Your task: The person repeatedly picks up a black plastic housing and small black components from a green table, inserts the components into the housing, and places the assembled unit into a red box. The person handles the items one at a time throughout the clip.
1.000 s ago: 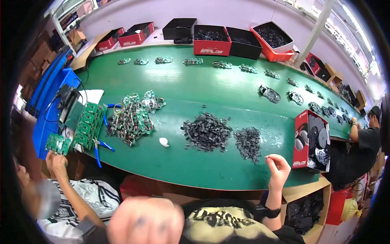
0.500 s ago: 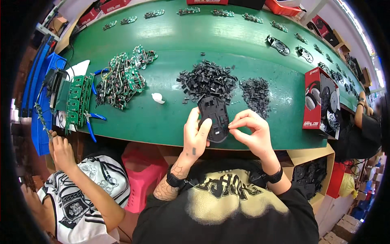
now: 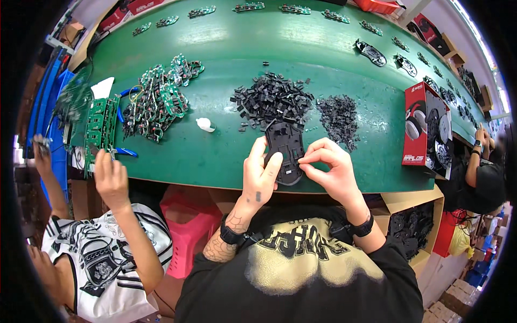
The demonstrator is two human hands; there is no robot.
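My left hand [image 3: 259,173] is closed round the left side of a black plastic mouse shell [image 3: 285,146], thumb on its inner face. The shell is tilted, with slots and ribs facing up. At its lower right edge my right hand [image 3: 333,168] has thumb and forefinger pinched together; anything between those fingertips is too small or hidden to make out. Just beyond the shell lies a heap of small black plastic pieces [image 3: 272,99]. To its right is a second heap of finer black pieces [image 3: 339,118].
Green circuit boards [image 3: 159,105] lie piled left of a small white bottle [image 3: 205,124]. A red box [image 3: 425,132] with black parts stands right. Boards and shells line the conveyor [image 3: 253,37]. A co-worker's hand [image 3: 111,180] is near the board stack [image 3: 99,129]. An open carton [image 3: 412,231] sits below.
My right fingertips have come slightly closer onto the shell's edge; the left hand keeps its hold. The co-worker at left has moved a hand to the stacked boards.
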